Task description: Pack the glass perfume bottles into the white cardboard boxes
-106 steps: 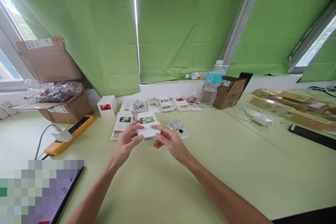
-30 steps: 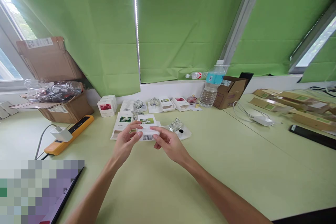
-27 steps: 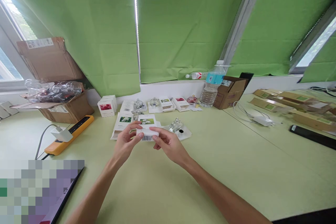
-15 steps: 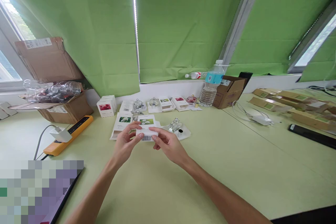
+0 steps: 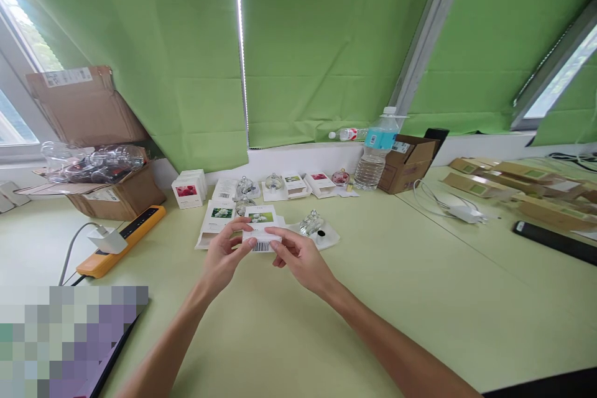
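Two bare hands, the left hand [image 5: 224,258] and right hand [image 5: 298,258], grip a small white box [image 5: 261,230] with a barcode just above the green table [image 5: 420,286], near a glass bottle [image 5: 311,222].

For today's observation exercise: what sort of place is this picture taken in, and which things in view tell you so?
Probably an office or workroom used for packing small goods. Both hands, left hand and right hand, hold a small white box with a barcode; more printed boxes and small glass bottles lie on the pale green table, beside an open cardboard carton.
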Tool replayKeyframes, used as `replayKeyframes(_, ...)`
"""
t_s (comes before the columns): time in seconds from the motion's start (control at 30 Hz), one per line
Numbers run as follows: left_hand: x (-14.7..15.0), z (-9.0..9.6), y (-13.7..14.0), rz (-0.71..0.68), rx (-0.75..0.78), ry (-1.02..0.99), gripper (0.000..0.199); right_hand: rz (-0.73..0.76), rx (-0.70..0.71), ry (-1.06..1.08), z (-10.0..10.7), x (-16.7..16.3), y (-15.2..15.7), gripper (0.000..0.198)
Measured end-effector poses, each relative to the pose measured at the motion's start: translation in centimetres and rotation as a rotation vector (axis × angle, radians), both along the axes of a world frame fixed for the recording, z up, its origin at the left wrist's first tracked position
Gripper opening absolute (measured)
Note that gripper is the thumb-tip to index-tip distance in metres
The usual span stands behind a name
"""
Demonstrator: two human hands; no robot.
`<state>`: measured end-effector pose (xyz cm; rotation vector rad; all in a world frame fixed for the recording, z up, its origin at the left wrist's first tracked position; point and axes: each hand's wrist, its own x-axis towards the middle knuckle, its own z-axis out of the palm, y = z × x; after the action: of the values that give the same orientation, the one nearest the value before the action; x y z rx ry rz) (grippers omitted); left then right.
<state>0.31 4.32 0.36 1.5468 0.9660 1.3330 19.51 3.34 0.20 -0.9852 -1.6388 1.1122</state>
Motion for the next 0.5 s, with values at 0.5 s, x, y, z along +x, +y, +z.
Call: replayKeyframes(0.5, -0.05, 0.02, -0.05, 0.02, -0.016, 0.019, 0.026, 0.009, -0.013, 0.003, -0.04, 0.03, 0.02, 0.042)
